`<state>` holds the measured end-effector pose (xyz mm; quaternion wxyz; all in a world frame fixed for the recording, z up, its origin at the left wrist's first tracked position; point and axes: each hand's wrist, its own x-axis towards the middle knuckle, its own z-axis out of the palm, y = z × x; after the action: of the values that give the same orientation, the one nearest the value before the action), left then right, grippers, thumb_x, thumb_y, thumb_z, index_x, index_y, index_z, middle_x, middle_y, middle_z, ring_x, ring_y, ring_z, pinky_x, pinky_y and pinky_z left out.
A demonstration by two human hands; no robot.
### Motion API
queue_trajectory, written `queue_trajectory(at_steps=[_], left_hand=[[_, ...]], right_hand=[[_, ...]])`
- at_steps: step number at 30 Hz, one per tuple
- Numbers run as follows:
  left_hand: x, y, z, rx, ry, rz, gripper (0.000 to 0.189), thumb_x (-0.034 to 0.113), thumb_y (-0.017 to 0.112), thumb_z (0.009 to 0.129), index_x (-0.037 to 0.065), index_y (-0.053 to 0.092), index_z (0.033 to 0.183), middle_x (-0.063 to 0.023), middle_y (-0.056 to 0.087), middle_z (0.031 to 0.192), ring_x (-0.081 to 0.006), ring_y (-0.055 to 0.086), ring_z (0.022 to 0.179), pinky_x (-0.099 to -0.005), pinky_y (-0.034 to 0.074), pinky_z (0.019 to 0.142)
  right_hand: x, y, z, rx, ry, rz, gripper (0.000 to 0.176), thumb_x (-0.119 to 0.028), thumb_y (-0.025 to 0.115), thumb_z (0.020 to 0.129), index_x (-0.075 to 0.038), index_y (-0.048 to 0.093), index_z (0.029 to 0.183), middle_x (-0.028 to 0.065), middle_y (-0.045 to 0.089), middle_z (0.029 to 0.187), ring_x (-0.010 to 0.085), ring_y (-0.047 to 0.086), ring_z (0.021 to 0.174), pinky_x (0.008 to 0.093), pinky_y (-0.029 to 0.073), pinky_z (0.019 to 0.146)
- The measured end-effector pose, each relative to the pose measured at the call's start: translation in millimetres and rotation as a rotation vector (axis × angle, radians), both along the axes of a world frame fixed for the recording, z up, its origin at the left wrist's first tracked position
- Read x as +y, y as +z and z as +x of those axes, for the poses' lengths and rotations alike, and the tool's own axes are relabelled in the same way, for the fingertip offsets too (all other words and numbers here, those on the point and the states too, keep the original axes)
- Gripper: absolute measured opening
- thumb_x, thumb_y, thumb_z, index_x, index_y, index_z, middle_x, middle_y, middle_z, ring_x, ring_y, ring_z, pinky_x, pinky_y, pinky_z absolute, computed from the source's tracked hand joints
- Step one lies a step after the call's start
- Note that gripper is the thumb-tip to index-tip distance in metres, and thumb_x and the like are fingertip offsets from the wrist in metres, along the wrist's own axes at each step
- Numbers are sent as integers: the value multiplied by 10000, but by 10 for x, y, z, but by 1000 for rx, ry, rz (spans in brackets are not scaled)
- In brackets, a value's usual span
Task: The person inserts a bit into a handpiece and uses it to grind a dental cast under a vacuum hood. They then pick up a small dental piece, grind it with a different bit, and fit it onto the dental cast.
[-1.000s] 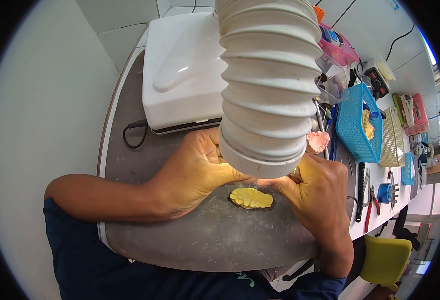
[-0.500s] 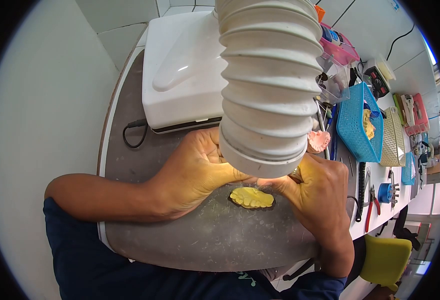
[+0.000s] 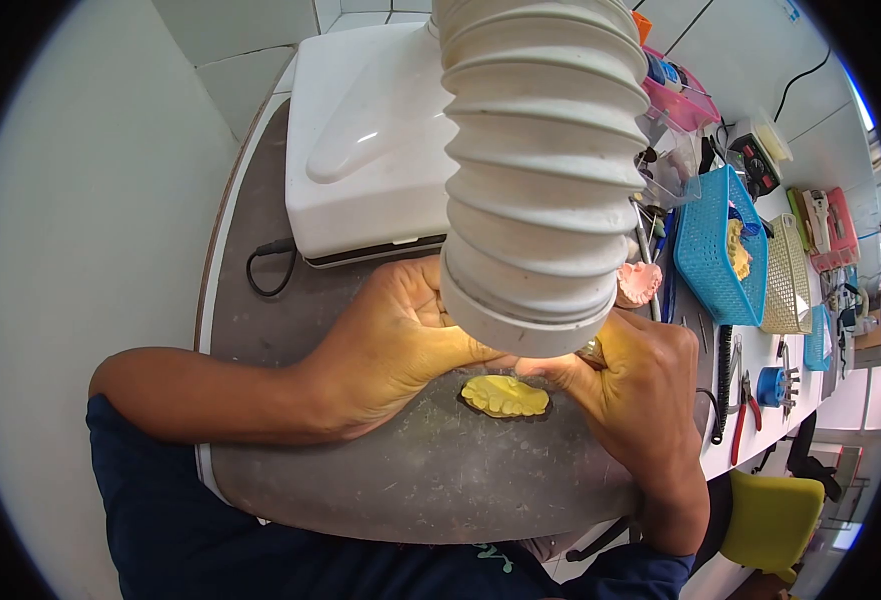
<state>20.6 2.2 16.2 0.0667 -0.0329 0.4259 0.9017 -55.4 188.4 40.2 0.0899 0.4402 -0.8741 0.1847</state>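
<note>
My left hand [image 3: 393,340] reaches in from the left, its thumb stretched toward the middle and its fingers curled behind the hose end. Opposite it, my right hand [image 3: 633,370] is closed, with thumb and bent fingers together. The two thumb tips nearly meet just under the rim of the white ribbed hose [image 3: 536,190], which hides whatever the fingers grip. A small shiny bit shows by the right fingers, too little to name. Just below the thumbs, a yellow dental cast [image 3: 504,396] with a row of teeth lies on the grey work surface [image 3: 401,480].
A white machine housing [image 3: 366,140] stands behind my left hand. Beyond my right hand are a pink dental cast [image 3: 640,283], a blue basket [image 3: 706,240], a cream basket [image 3: 787,275] and red-handled pliers [image 3: 748,415]. A yellow-green chair [image 3: 773,520] is at the lower right.
My right thumb has shifted very slightly under the hose. Otherwise both hands and the yellow cast stay in place.
</note>
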Motion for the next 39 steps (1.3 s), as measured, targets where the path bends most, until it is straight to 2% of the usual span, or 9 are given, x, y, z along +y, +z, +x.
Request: queue_trajectory(at_steps=[22,39], left_hand=[[1,-46,5,55,11,3,248,-29,658,827,-22,610,1071,-95,661,1040,-139,629,974,-268,526,874],[7,-17,14,31,15,-106,189,-1,673,833,-30,654,1019,-101,680,1007,-131,639,929,-259,535,831]], right_hand=[[0,6,-3,-4,0,-3,589,-580,680,712,-52,468,559,65,479,477,237,467,371,352,353,382],[7,-3,-5,-7,15,-5,587,-579,683,708,-57,460,559,56,470,476,231,461,373,347,348,379]])
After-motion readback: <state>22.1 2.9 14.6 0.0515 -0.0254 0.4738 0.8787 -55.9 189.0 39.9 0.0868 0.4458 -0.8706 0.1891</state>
